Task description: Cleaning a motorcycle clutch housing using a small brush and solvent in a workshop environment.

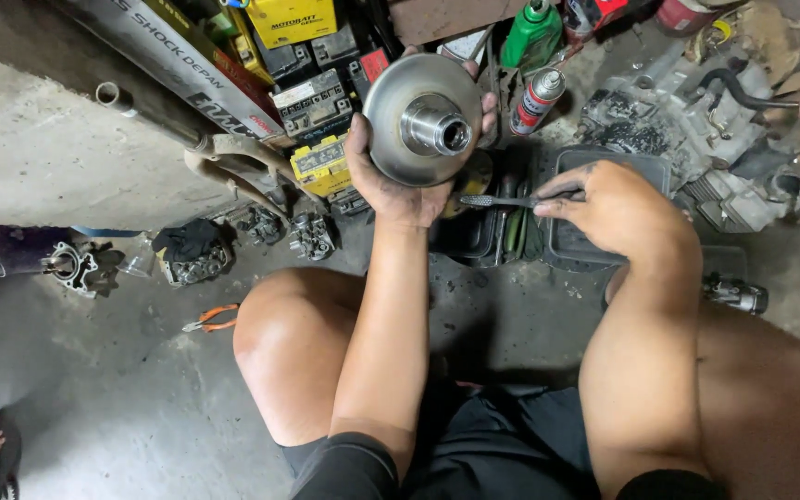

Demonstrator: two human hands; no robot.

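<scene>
Gripping a round metal disc [423, 118] with a hollow hub at its middle, the left hand [391, 181] curls its fingers round the rim and holds the disc upright above the floor, while the right hand [615, 208] beside it pinches the handle of one toothbrush [502, 200] between thumb and fingertips. Just below both hands lies an open dark plastic case [567, 218] with a few tools inside. Beyond the disc stand one spray can [537, 100] and one green bottle [531, 35]; orange pliers [210, 319] lie well off to the left.
</scene>
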